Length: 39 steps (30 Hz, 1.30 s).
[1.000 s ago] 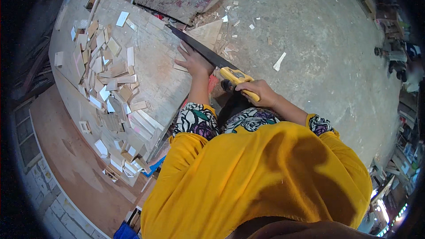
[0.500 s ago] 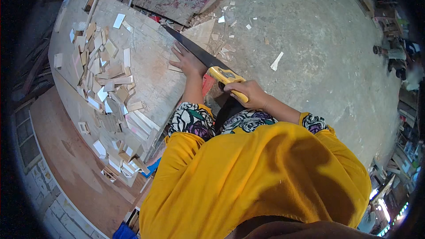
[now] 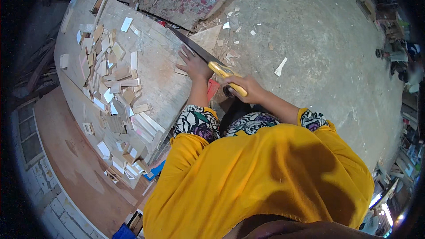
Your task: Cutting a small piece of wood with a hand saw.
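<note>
My right hand [image 3: 250, 89] is closed around the yellow handle of a handsaw [image 3: 195, 46]. Its dark blade points away to the upper left, along the right edge of a wooden worktable [image 3: 161, 64], with the face seen almost edge-on. Just left of the blade, my left hand [image 3: 197, 66] lies on the tabletop corner with its fingers spread. A thin strip of wood [image 3: 180, 71] shows beside that hand, partly covered by it. Whether the teeth touch wood cannot be made out. Something red [image 3: 213, 89] sits under the table edge between my forearms.
Small wood offcuts [image 3: 117, 84], some white-faced, are heaped over the table's left half. A triangular board piece [image 3: 207, 38] lies beyond the blade. White scraps [image 3: 280, 67] litter the concrete floor [image 3: 327, 62] at right. A brown panel [image 3: 75, 146] lies at lower left.
The handsaw has rolled, so its handle and blade now look narrower. The whole view has shifted slightly. My left hand stays on the table corner.
</note>
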Available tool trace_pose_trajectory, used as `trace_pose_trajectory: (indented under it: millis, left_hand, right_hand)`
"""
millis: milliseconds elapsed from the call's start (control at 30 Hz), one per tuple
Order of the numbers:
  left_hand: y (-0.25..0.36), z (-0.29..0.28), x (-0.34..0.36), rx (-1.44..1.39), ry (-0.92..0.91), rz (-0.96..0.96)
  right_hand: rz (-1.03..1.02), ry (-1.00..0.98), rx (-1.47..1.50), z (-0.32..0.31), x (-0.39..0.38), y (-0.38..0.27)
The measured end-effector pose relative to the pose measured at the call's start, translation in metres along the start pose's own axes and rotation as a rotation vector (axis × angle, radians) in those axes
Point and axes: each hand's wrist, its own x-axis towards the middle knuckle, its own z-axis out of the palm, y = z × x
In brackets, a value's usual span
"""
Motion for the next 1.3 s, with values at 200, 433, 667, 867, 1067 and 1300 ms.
trace_pose_trajectory:
  millis: [200,433,667,867,1067,1300]
  left_hand:
    - [0.001,-0.001,-0.002,-0.030,0.028,-0.008]
    - [-0.001,-0.010,-0.006,-0.042,0.054,0.005]
    - [0.001,-0.017,-0.006,-0.043,-0.019,-0.009]
    - [-0.005,0.003,-0.002,-0.141,0.066,-0.019]
    - [0.001,-0.008,-0.005,-0.129,0.024,-0.006]
    - [-0.007,0.012,0.003,0.093,0.019,-0.001]
  right_hand:
    - [0.086,-0.045,0.104,-0.001,-0.012,-0.005]
    - [0.023,-0.068,0.003,-0.002,-0.016,0.003]
    - [-0.011,-0.028,0.032,0.000,-0.012,0.006]
    - [0.045,-0.039,0.016,0.007,-0.014,0.000]
    - [0.002,-0.004,0.013,0.010,-0.006,0.010]
    - [0.012,-0.110,-0.061,-0.004,-0.015,0.007]
